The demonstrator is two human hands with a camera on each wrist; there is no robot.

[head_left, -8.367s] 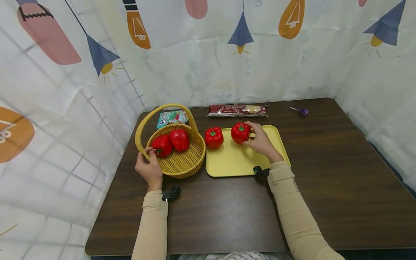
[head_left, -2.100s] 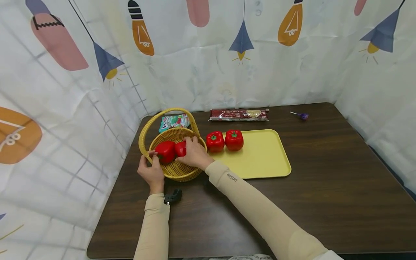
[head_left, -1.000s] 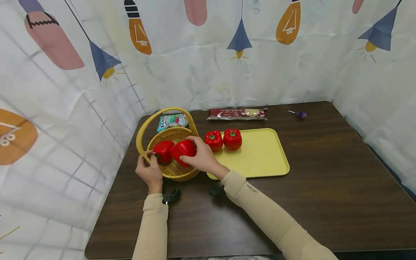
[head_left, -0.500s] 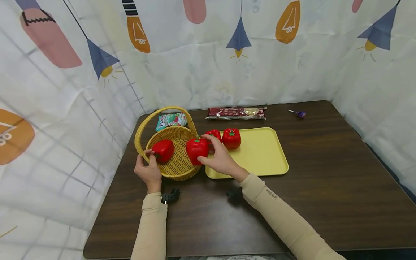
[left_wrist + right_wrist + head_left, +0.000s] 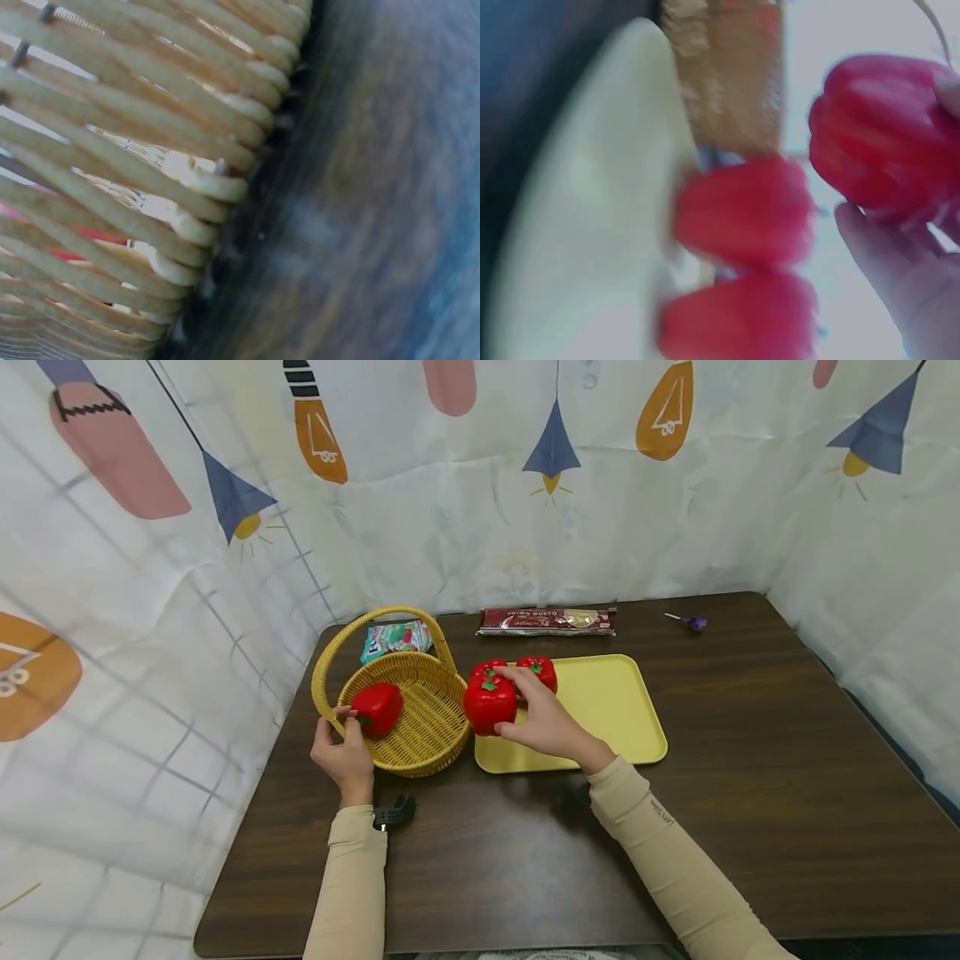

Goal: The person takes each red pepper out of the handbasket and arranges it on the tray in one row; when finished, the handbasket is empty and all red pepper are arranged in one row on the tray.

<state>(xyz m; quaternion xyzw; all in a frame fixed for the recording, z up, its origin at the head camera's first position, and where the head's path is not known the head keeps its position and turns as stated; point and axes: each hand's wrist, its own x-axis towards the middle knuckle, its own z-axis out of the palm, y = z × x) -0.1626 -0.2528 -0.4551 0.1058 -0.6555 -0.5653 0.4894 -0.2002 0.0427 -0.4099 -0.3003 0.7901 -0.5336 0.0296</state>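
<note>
My right hand [image 5: 547, 722] holds a red bell pepper [image 5: 489, 703] by its sides, stem up, at the tray's left edge. In the right wrist view this bell pepper [image 5: 885, 139] is raised above two others, a nearer one [image 5: 742, 214] and a second [image 5: 739, 319]. In the head view one of those two is mostly hidden behind the held pepper; the other [image 5: 542, 669] shows at the yellow tray's [image 5: 592, 735] back left. My left hand [image 5: 343, 758] grips the yellow wicker basket [image 5: 423, 735] by its rim near the handle's foot. One bell pepper [image 5: 378, 708] lies inside the basket.
Behind the basket lies a green candy packet [image 5: 396, 639]. A dark red spaghetti packet [image 5: 546, 621] lies along the table's back, and a purple lollipop [image 5: 694, 623] is farther right. A patterned curtain [image 5: 465, 527] closes off the back.
Earlier my right hand put a pepper down on the tray beside another, then took one from the basket. It has carried that one right, over the basket rim. My left hand stays put.
</note>
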